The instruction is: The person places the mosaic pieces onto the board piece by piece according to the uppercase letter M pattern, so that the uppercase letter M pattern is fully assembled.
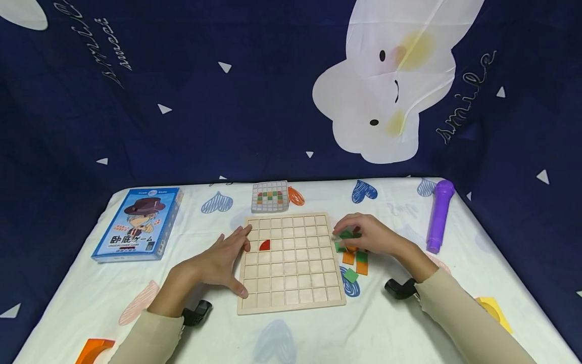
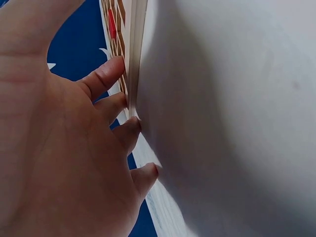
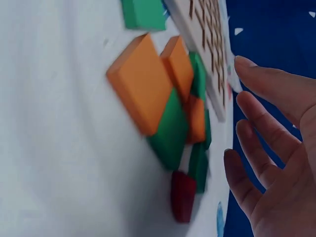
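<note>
A wooden grid board (image 1: pixel 289 283) lies mid-table, with a red quarter-circle tile (image 1: pixel 265 245) in a cell toward its upper left. My left hand (image 1: pixel 217 264) rests at the board's left edge, thumb and fingers spread. Just off the board's right side, my right hand (image 1: pixel 370 234) hovers over a loose heap of tiles. Its fingers (image 3: pixel 269 123) are apart and slightly bent, with nothing between them in the right wrist view. In the heap are orange tiles (image 3: pixel 140 84), green tiles (image 3: pixel 172 134) and a dark red piece (image 3: pixel 182 197). The hand partly covers the heap in the head view.
Behind the board lies a small pattern card (image 1: pixel 270 198) with coloured squares. A blue game box (image 1: pixel 138 225) is at the left, a purple microphone (image 1: pixel 440 217) at the right. Near the front corners are an orange piece (image 1: pixel 93 350) and a yellow piece (image 1: pixel 499 316).
</note>
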Available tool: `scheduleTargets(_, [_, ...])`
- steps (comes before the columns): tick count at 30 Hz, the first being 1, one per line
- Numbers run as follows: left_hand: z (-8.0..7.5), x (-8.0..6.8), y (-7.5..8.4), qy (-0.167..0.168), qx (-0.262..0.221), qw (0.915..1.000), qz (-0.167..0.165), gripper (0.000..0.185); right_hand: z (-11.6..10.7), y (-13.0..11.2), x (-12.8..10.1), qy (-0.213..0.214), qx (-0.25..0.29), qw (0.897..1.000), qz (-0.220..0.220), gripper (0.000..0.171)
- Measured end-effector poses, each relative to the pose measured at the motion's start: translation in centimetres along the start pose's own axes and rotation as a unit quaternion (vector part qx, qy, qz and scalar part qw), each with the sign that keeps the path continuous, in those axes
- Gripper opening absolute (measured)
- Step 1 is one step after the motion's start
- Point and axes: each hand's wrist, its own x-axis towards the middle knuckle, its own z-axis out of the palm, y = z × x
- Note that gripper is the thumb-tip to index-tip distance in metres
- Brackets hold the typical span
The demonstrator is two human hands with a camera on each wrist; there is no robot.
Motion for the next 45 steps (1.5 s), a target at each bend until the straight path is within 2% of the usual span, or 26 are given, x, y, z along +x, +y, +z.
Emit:
scheduleTargets(9, [0.0,0.0,0.1,0.0,-0.003,1.0,-0.003,0.091,-0.3,1.7,-0.5,0.011,-0.017,1.0,0.015,0.028])
scheduleTargets(14, [0.0,0.0,0.1,0.001,-0.004,1.0,-0.002,0.094,-0.6,2.0,-0.7,0.007,-0.019,0.999,0.038,0.031])
scheduleTargets(18, [-0.1,0.0,0.1,0.002,-0.003,1.0,-0.003,0.094,-0.6,2.4,-0.7,-0.004,0.0,0.999,0.051,0.033])
scheduleTargets(25, [0.0,0.0,0.1,0.001,-0.003,1.0,0.0,0.091,-0.5,2.8,-0.6,-0.025,0.071,0.995,0.064,0.032])
scheduleTargets(31, [-0.1,0.0,0.1,0.0,-0.004,1.0,0.001,0.088,-0.5,2.9,-0.5,-0.033,0.094,0.993,0.064,0.026])
scheduleTargets(38, [-0.1,0.0,0.0,-0.001,-0.003,1.0,-0.003,0.088,-0.5,2.8,-0.5,-0.034,0.095,0.993,0.058,0.02])
scheduleTargets(45, [0.0,0.0,0.0,-0.002,-0.006,1.0,0.001,0.089,-0.6,2.5,-0.4,-0.034,0.069,0.995,0.056,0.016])
